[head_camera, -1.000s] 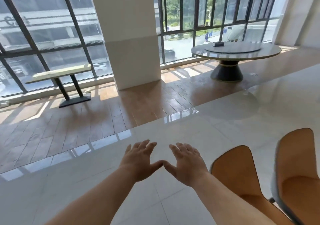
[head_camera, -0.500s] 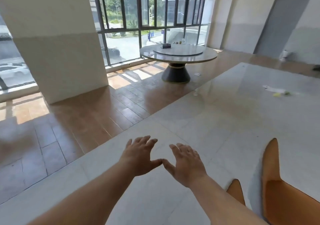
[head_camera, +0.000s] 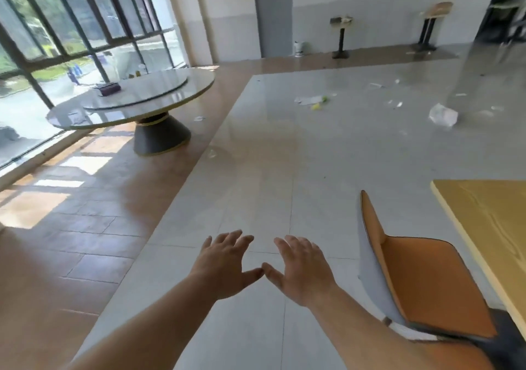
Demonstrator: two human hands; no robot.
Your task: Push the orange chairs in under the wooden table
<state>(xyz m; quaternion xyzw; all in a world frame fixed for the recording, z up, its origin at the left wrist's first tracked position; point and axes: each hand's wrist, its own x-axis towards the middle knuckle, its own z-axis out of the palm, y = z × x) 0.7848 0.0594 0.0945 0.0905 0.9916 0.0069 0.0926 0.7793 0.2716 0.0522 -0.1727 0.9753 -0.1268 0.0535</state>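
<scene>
An orange chair (head_camera: pixel 421 278) with a grey outer shell stands at the lower right, its seat facing the wooden table (head_camera: pixel 492 227), whose yellow top fills the right edge. The chair's seat stands just clear of the table's edge. My left hand (head_camera: pixel 225 264) and my right hand (head_camera: pixel 301 270) are stretched out in front of me above the pale floor, fingers spread, thumbs nearly touching, holding nothing. My right hand is left of the chair's backrest and apart from it. Only one chair shows in view.
A round marble table (head_camera: pixel 65 119) on a dark cone base stands at the left by tall windows. Scraps of litter (head_camera: pixel 442 115) lie on the pale tiles farther off. Two bar stools (head_camera: pixel 341 36) stand along the far wall. Brown tiles cover the floor to the left.
The view has swung to the right: the pillar and bench have left view, the wooden table has come in at the right. My hands keep the same spread pose in front of me.
</scene>
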